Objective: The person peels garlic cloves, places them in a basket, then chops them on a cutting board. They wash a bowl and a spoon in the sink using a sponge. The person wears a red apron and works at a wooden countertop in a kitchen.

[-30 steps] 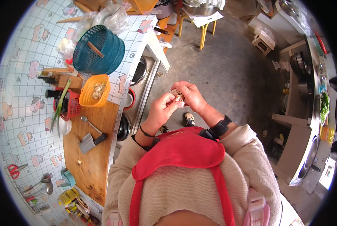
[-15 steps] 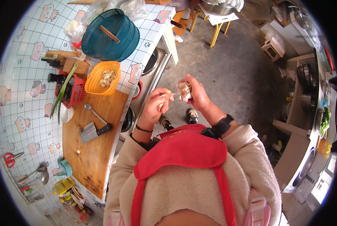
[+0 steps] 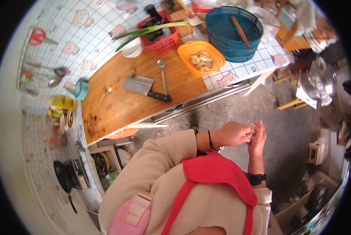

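My right hand (image 3: 257,142) is closed around a garlic bulb (image 3: 253,130), cupping it from the far right. My left hand (image 3: 235,134) meets it there, fingers curled and pressed against the bulb; most of the garlic is hidden between the two hands. Both hands are held over the floor, off the counter. On the wooden board (image 3: 105,105) lie a cleaver (image 3: 138,84) with a black handle and a metal spoon (image 3: 162,74). Garlic cloves (image 3: 201,60) fill part of a yellow plastic basket (image 3: 183,53) at the board's far right end.
Blue-green mesh baskets (image 3: 218,23) stand beyond the yellow one. A red basket (image 3: 165,43) holds dark bottles, with a green onion (image 3: 152,30) across it. A white bowl (image 3: 132,49) sits beside that. A stool with a metal basin (image 3: 320,78) stands at far right.
My view and body have turned left, toward the counter. The hands, apart before, have come together on the garlic bulb and now appear further right.
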Action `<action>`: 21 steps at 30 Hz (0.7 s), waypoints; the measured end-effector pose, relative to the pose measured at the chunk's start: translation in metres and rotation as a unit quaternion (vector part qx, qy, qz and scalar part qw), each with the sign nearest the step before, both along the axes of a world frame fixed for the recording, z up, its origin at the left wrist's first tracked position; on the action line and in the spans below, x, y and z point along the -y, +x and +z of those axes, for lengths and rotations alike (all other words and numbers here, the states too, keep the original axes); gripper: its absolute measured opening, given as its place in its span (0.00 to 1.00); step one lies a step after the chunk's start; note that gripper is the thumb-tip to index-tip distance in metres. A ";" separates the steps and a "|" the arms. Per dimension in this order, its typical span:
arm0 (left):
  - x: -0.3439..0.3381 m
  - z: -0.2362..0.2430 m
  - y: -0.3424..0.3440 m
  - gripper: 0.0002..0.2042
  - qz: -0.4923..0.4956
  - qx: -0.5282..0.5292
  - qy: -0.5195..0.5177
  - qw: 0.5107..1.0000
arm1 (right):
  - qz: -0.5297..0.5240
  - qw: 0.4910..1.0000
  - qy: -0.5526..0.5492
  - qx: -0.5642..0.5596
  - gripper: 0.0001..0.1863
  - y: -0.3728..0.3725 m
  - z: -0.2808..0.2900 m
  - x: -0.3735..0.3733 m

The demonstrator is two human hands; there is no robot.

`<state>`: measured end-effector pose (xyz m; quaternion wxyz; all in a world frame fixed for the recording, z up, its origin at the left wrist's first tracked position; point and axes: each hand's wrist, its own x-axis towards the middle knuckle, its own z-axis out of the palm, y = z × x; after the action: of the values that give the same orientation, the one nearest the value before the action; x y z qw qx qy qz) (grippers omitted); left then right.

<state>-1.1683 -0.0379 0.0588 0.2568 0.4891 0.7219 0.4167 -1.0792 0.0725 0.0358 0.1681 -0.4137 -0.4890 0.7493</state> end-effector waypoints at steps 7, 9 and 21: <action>0.018 -0.022 -0.018 0.08 0.060 0.220 0.024 0.973 | 0.007 0.997 -0.058 0.059 0.22 -0.020 0.004 0.011; 0.024 -0.030 -0.030 0.09 0.004 0.242 0.144 0.959 | 0.018 0.990 -0.130 0.043 0.22 -0.022 -0.002 0.011; 0.044 -0.039 -0.041 0.08 0.087 0.618 0.017 0.781 | 0.088 0.975 -0.201 -0.021 0.24 -0.035 -0.009 0.025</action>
<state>-1.2096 -0.0816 0.0198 0.6023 0.0661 0.4405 0.6625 -1.1144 0.0478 0.0271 0.0248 -0.3784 -0.3597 0.8525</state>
